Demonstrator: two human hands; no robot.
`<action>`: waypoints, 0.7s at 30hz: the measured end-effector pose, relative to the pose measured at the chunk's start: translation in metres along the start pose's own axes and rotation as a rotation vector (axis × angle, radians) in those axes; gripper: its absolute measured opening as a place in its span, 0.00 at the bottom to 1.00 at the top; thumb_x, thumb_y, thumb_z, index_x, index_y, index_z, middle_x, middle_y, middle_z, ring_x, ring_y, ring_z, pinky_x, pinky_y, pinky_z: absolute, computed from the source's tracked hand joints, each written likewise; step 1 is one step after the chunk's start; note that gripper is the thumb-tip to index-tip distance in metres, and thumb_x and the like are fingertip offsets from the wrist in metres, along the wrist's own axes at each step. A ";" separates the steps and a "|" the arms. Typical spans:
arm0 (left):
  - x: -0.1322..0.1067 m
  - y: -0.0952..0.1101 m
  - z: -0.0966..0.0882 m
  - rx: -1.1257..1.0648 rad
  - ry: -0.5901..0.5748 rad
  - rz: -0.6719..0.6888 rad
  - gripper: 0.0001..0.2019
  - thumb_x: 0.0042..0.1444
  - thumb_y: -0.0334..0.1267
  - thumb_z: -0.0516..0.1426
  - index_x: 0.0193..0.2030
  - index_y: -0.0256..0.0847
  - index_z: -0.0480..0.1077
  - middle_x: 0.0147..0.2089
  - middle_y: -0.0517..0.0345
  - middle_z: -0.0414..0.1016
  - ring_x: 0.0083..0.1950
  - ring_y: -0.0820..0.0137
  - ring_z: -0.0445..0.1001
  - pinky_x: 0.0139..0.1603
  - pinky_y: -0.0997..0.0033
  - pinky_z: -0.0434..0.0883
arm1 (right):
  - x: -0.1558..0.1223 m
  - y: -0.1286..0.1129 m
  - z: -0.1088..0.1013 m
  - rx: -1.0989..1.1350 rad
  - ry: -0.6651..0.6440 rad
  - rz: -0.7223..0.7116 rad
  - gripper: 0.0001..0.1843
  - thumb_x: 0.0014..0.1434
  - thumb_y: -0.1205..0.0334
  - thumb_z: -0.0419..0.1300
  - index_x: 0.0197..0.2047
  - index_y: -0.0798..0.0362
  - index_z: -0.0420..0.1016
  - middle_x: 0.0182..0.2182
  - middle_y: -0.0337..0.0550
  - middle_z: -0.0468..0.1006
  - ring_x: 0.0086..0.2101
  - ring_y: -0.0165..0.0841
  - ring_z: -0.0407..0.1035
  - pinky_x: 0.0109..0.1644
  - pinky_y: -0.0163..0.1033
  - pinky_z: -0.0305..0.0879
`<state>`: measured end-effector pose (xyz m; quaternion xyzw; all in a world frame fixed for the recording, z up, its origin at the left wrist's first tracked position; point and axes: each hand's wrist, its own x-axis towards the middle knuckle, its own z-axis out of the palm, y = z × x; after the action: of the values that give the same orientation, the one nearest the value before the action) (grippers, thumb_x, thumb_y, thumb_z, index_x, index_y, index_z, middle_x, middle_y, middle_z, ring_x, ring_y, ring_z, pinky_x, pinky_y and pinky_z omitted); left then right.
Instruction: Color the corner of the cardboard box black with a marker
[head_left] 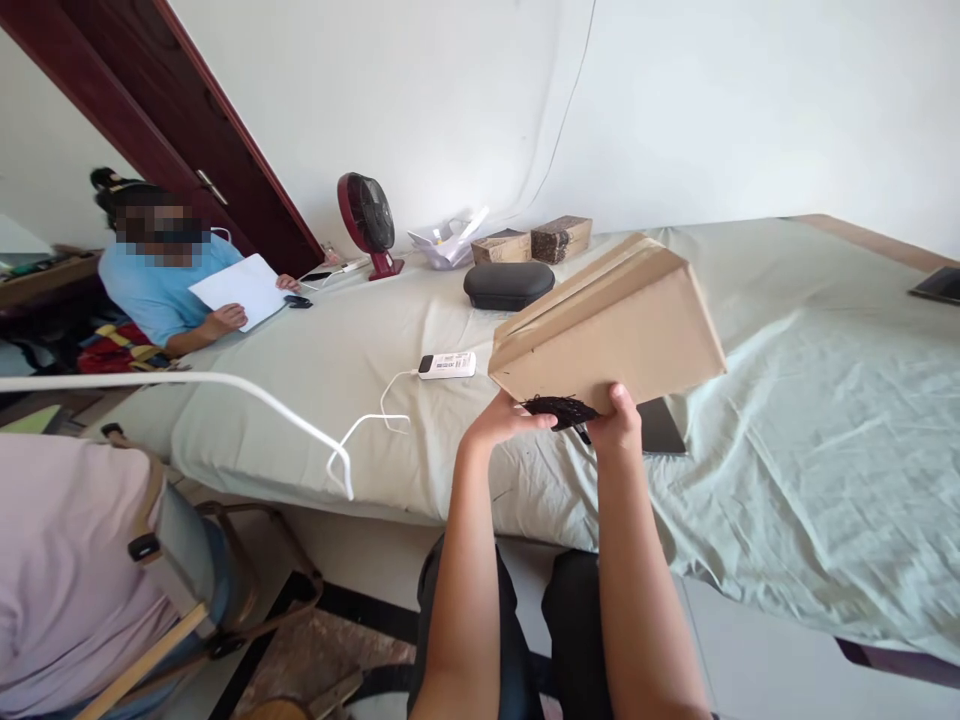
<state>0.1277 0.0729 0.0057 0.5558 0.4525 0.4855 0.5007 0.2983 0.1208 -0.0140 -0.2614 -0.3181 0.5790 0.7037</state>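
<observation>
Both my hands hold up a brown paper-wrapped package (615,325) above the edge of a bed covered with a pale green sheet (810,420). My left hand (501,418) grips its lower left edge from below. Its lower middle edge is pinched by my right hand (618,420), thumb on top. A tuft of black thread or tassel (559,407) hangs from the package between my hands. A dark flat device (661,428) lies on the sheet just behind my right hand.
On the bed lie a white remote (448,365) with a cable, a black case (508,284), two wooden blocks (534,242) and a red fan (370,222). A person in a blue shirt (161,285) sits at the far left with white paper (241,288). A chair (187,570) stands nearby.
</observation>
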 end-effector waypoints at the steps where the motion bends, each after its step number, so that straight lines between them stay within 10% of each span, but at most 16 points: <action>1: -0.001 0.002 0.000 -0.018 -0.013 -0.013 0.63 0.40 0.58 0.79 0.81 0.46 0.58 0.71 0.35 0.74 0.73 0.39 0.73 0.77 0.35 0.65 | 0.001 -0.002 -0.003 -0.033 -0.031 -0.031 0.41 0.41 0.36 0.78 0.56 0.45 0.81 0.51 0.47 0.85 0.59 0.54 0.77 0.72 0.64 0.68; 9: -0.013 0.011 -0.030 0.052 0.098 0.284 0.61 0.48 0.62 0.76 0.83 0.69 0.46 0.88 0.51 0.44 0.88 0.44 0.38 0.83 0.29 0.44 | 0.007 -0.058 -0.036 -0.397 -0.304 -0.143 0.46 0.45 0.35 0.80 0.62 0.45 0.77 0.53 0.50 0.84 0.58 0.55 0.77 0.65 0.59 0.74; 14: -0.017 0.013 -0.025 -0.040 -0.047 0.336 0.63 0.46 0.54 0.77 0.83 0.60 0.47 0.83 0.42 0.54 0.84 0.40 0.54 0.76 0.40 0.66 | 0.002 -0.076 -0.032 -0.489 -0.503 -0.103 0.54 0.48 0.33 0.79 0.72 0.43 0.70 0.66 0.51 0.78 0.68 0.59 0.69 0.71 0.62 0.69; 21: -0.011 0.000 -0.031 -0.174 0.302 0.461 0.55 0.38 0.53 0.79 0.73 0.50 0.62 0.66 0.42 0.75 0.64 0.51 0.79 0.64 0.51 0.78 | 0.014 -0.058 -0.029 -0.410 -0.559 -0.050 0.68 0.51 0.31 0.78 0.84 0.36 0.47 0.80 0.48 0.59 0.79 0.52 0.51 0.83 0.61 0.47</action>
<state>0.0955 0.0658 0.0051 0.5203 0.3400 0.7008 0.3501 0.3598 0.1233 0.0118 -0.2208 -0.6145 0.5348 0.5362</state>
